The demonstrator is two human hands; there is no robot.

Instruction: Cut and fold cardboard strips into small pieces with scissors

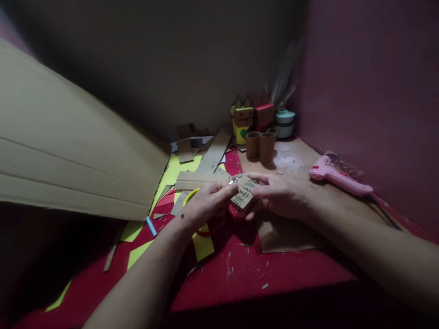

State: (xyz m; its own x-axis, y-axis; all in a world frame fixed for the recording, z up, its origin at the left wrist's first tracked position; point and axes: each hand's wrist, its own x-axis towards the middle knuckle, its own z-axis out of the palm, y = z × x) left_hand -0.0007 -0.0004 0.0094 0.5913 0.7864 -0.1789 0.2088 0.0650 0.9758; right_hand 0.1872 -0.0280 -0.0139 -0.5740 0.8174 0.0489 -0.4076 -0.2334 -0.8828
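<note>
A small piece of cardboard (244,192) with printed black characters is held in front of me between both hands. My left hand (216,201) pinches its left edge, thumb on top, and a small bright bit shows by the thumb tip. My right hand (274,194) grips the right side, fingers bent around it. Beneath my left wrist a yellow ring-shaped handle (188,198) is partly hidden. Under my right hand lies a flat brown cardboard sheet (288,236).
Cardboard strips (216,153) and yellow paper (204,246) litter the red table (240,278). Brown cardboard tubes (266,148), a yellow cardboard figure (243,125) and a lidded pot (284,122) stand behind. A pink glue gun (338,176) lies right; a large cardboard panel (75,151) rises left.
</note>
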